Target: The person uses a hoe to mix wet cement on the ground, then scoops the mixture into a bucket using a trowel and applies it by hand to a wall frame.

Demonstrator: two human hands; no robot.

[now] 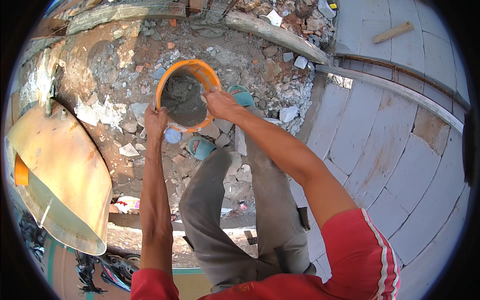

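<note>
An orange bucket (214,75) hangs between my two hands in front of my legs, its mouth facing up toward me. Wet grey mortar (182,97) fills its lower part. My left hand (155,120) is closed on the left side of the rim. On the right side, my right hand (221,103) grips the rim, fingers wrapped over it. Below the bucket I see my feet in teal sandals (202,148) on the rubble.
Broken bricks and stones cover the dirt ground (115,65). A large yellowish basin (70,160) lies tipped at the left. Grey planks (370,150) spread along the right, with a wood offcut (393,32) on top. A concrete edge (280,37) crosses the far side. Parked motorbikes (112,270) stand lower left.
</note>
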